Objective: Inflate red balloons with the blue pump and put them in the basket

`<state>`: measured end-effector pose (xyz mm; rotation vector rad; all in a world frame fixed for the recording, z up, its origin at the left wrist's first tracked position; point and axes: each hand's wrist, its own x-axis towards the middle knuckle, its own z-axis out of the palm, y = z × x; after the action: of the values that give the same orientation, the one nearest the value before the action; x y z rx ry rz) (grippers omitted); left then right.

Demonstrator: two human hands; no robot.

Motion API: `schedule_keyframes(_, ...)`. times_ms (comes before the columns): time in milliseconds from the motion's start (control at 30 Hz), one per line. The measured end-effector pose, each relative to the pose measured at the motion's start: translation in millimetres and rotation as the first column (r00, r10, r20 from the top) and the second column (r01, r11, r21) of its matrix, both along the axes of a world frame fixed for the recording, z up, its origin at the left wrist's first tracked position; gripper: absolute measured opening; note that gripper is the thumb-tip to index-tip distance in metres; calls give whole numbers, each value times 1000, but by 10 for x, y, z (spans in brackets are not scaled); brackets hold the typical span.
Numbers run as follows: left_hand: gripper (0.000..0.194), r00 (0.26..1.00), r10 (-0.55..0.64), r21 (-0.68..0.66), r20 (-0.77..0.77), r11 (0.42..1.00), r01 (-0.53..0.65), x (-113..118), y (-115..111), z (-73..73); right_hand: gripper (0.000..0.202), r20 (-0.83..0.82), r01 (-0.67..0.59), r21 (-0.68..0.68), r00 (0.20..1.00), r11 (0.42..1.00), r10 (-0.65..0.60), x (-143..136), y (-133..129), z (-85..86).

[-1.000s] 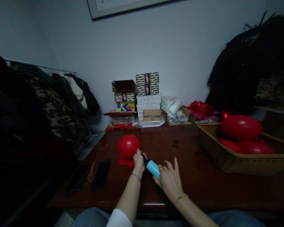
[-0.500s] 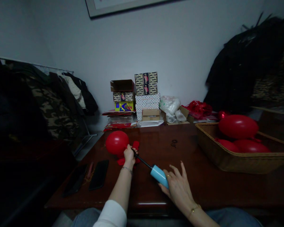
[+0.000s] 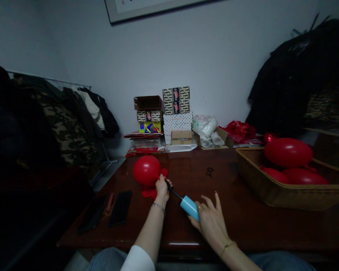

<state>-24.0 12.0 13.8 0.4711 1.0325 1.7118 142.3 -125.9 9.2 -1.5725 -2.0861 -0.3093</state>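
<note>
A partly inflated red balloon point(image 3: 147, 170) hangs just over the table at centre left. My left hand point(image 3: 161, 189) is closed around its neck and the black nozzle end of a balloon pump, so the join is hidden. A short black rod runs from there to the pump's light blue barrel point(image 3: 190, 208). My right hand point(image 3: 213, 222) grips that barrel between thumb and fingers, with some fingers raised off it. Below and behind the balloon lie limp red pieces point(image 3: 149, 193), partly covered by it.
A wicker basket point(image 3: 271, 194) holding several inflated red balloons point(image 3: 288, 152) stands at right. Two dark phones point(image 3: 120, 208) lie at left. Small dark loops point(image 3: 209, 172) rest mid-table. Stacked boxes point(image 3: 177, 124) line the wall.
My left hand and the balloon have come nearer my right hand, and less of the pump's black rod shows. The view has shifted slightly.
</note>
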Motion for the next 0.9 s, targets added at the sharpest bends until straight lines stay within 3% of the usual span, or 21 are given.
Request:
schedule_keyframes(167,29,997,-66,11,31,998,66,189,-76,-74,36,19,15,-19,1000,1000,-15,-135,161,114)
schedule_keyframes(300,28,999,-45,10,24,999,44,211,-70,-105,37,11,17,-30,1000,999,-16,-184,193,140)
schedule_keyframes(567,27,999,-18,-23,49,1000,19,86,45,-55,44,12,24,-24,1000,999,-24,-92,98,60)
schedule_keyframes(900,25,1000,15,36,9,999,-16,-212,270,79,40,-50,-9,-17,999,1000,8,177,-101,0)
